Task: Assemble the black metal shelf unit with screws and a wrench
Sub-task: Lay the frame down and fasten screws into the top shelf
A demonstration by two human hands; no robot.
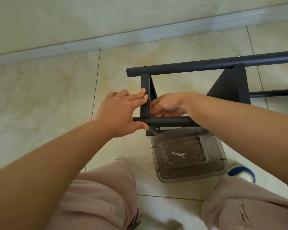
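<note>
L hand [121, 113] reaches fwd, fingers nearly straight against the short black metal crossbar [145, 97], thumb under the near black round tube [166, 121]. R hand [166, 105], wrist bent, fingers curled on the crossbar's inner side. Black metal shelf frame [226, 87] lies on tiled floor [40, 90]. Clear plastic tub [189, 173] w/ small silver wrench [179, 154] & screws [202, 154] near knees.
</note>
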